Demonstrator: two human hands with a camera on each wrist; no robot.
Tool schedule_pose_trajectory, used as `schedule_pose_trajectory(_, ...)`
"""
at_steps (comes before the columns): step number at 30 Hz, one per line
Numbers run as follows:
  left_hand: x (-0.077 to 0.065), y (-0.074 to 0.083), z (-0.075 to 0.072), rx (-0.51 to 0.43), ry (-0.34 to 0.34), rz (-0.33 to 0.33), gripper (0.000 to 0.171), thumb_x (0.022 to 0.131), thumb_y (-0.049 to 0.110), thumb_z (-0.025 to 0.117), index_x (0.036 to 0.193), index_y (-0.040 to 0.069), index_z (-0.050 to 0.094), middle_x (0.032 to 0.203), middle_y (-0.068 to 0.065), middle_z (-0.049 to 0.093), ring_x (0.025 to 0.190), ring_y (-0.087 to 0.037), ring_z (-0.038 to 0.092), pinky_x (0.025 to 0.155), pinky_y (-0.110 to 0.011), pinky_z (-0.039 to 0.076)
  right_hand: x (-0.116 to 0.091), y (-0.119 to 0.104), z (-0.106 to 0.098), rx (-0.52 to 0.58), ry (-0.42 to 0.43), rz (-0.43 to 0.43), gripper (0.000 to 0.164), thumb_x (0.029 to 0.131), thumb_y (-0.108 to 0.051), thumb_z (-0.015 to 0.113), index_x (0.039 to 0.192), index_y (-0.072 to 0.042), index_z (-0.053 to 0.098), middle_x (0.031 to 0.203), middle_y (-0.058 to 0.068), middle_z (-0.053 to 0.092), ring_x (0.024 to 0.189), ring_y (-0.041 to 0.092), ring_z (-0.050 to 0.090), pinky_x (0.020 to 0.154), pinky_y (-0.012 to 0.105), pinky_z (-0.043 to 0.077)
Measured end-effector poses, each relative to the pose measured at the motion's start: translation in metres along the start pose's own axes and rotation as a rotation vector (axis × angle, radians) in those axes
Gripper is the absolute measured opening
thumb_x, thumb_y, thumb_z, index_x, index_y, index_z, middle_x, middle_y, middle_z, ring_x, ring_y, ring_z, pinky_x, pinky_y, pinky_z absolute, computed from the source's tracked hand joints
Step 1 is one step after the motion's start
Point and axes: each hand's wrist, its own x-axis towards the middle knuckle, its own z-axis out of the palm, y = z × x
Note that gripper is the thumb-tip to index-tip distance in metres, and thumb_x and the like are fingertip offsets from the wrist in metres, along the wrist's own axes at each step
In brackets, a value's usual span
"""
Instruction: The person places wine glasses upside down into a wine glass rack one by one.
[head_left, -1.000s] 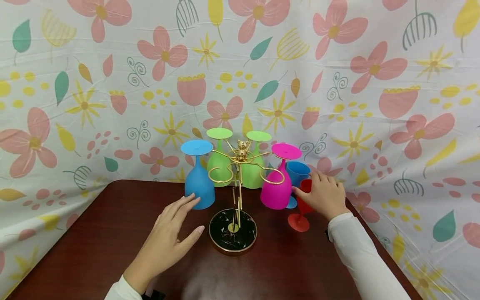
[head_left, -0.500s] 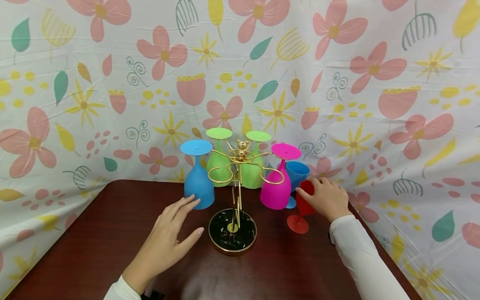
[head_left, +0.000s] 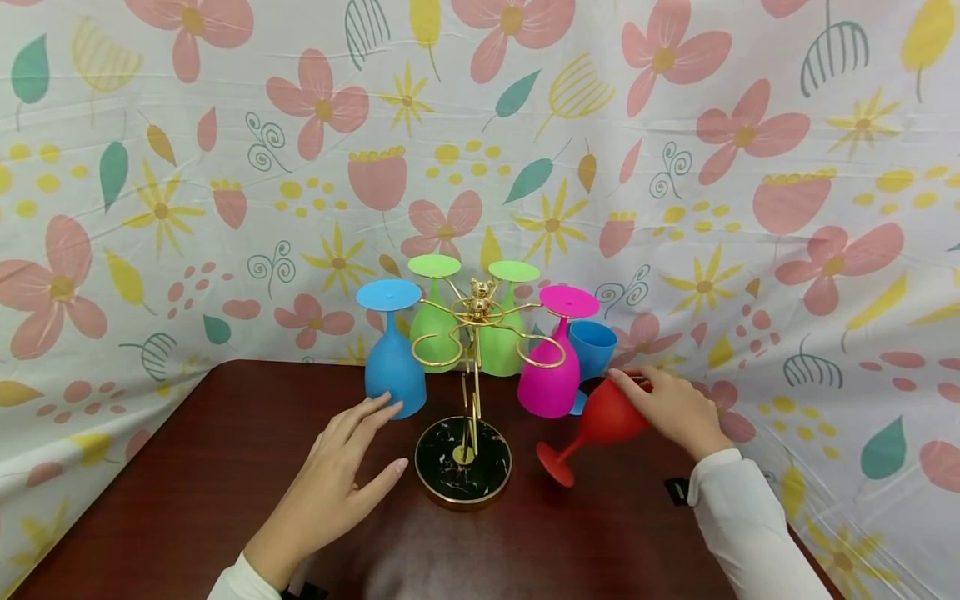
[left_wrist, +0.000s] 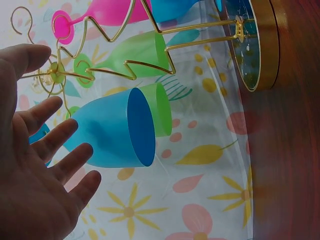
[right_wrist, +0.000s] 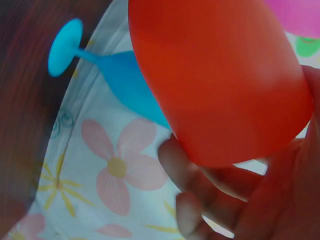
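My right hand [head_left: 681, 410] grips a red goblet [head_left: 611, 414] by its bowl near the rim. The goblet leans, its foot pointing down and left toward the rack; the right wrist view shows the red bowl [right_wrist: 215, 80] filling the hand. My left hand [head_left: 330, 479] is spread beside an upside-down blue goblet [head_left: 395, 375] hanging on a gold wire rack [head_left: 477, 358]. In the left wrist view its fingers lie close to the blue bowl [left_wrist: 107, 130]; whether they touch it I cannot tell. A pink goblet [head_left: 551, 379] hangs at the rack's right.
Two green goblets, the left one [head_left: 433, 337] and the right one [head_left: 504, 342], hang at the rack's back. An upright blue goblet [head_left: 592, 350] stands behind the pink one. The rack's round black base [head_left: 462, 462] rests on the dark wooden table [head_left: 187, 483], before a flowered cloth.
The red goblet has gone from upright to tilted, its foot swinging left and off the table, as my right hand drew nearer and lower. The left hand has stayed in place.
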Motion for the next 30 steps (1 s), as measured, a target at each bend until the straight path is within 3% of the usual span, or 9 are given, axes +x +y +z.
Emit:
schedule_pose_trajectory(3, 0.000, 0.000, 0.000, -0.007, 0.005, 0.012, 0.063, 0.093, 0.031, 0.074, 0.149, 0.021, 0.047, 0.154, -0.002, 0.040, 0.138, -0.028, 0.037, 0.100, -0.066, 0.035, -0.007, 0.002, -0.001, 0.146, -0.118, -0.020, 0.080, 0.098, -0.071, 0.035, 0.146, -0.009, 0.051, 0.132, 0.023, 0.058, 0.112, 0.042, 0.056, 0.085, 0.064, 0.048)
schedule_pose_trajectory(8, 0.001, 0.002, 0.000, -0.022, 0.019, 0.047, 0.061, 0.092, 0.025, 0.075, 0.147, 0.022, 0.050, 0.152, -0.003, 0.042, 0.137, -0.027, 0.039, 0.101, -0.064, 0.035, -0.017, 0.007, 0.008, 0.518, -0.334, 0.037, 0.068, 0.103, -0.060, 0.037, 0.143, -0.007, 0.050, 0.119, 0.015, 0.059, 0.100, 0.030, 0.059, 0.073, 0.045, 0.057)
schedule_pose_trajectory(11, 0.000, 0.002, 0.001, -0.027, 0.019, 0.058, 0.059, 0.091, 0.024, 0.076, 0.146, 0.021, 0.052, 0.152, -0.003, 0.043, 0.136, -0.027, 0.040, 0.102, -0.062, 0.035, -0.023, 0.007, 0.020, 0.703, -0.420, 0.093, 0.068, 0.103, -0.059, 0.036, 0.140, -0.003, 0.049, 0.118, 0.015, 0.058, 0.097, 0.029, 0.061, 0.074, 0.050, 0.058)
schedule_pose_trajectory(17, -0.001, 0.001, 0.003, -0.028, 0.008, 0.060, 0.061, 0.091, 0.024, 0.076, 0.146, 0.027, 0.050, 0.151, -0.003, 0.044, 0.135, -0.026, 0.041, 0.102, -0.061, 0.036, -0.035, 0.004, 0.046, 1.016, -0.593, 0.068, 0.070, 0.106, -0.056, 0.031, 0.143, 0.003, 0.038, 0.116, 0.018, 0.062, 0.088, 0.035, 0.069, 0.080, 0.054, 0.057)
schedule_pose_trajectory(21, -0.001, 0.001, 0.003, -0.031, 0.002, 0.060, 0.061, 0.091, 0.024, 0.076, 0.146, 0.029, 0.049, 0.150, -0.003, 0.044, 0.136, -0.026, 0.041, 0.102, -0.061, 0.036, -0.041, -0.002, 0.061, 1.201, -0.673, 0.058, 0.066, 0.106, -0.056, 0.030, 0.143, -0.003, 0.037, 0.117, 0.020, 0.062, 0.091, 0.037, 0.070, 0.082, 0.050, 0.057)
schedule_pose_trajectory(25, -0.001, 0.002, 0.004, -0.030, 0.002, 0.057, 0.061, 0.091, 0.024, 0.077, 0.145, 0.029, 0.050, 0.149, -0.002, 0.046, 0.135, -0.024, 0.042, 0.101, -0.062, 0.037, -0.047, -0.011, 0.074, 1.383, -0.758, 0.063, 0.056, 0.106, -0.057, 0.029, 0.138, -0.014, 0.046, 0.119, 0.018, 0.063, 0.094, 0.035, 0.070, 0.084, 0.045, 0.057)
schedule_pose_trajectory(30, -0.001, 0.003, 0.007, -0.026, 0.009, 0.068, 0.061, 0.089, 0.023, 0.078, 0.143, 0.028, 0.052, 0.146, -0.002, 0.049, 0.133, -0.023, 0.044, 0.099, -0.062, 0.039, -0.055, -0.024, 0.091, 1.621, -0.956, -0.010, 0.056, 0.107, -0.057, 0.021, 0.136, -0.024, 0.056, 0.125, 0.015, 0.064, 0.102, 0.030, 0.070, 0.088, 0.039, 0.056)
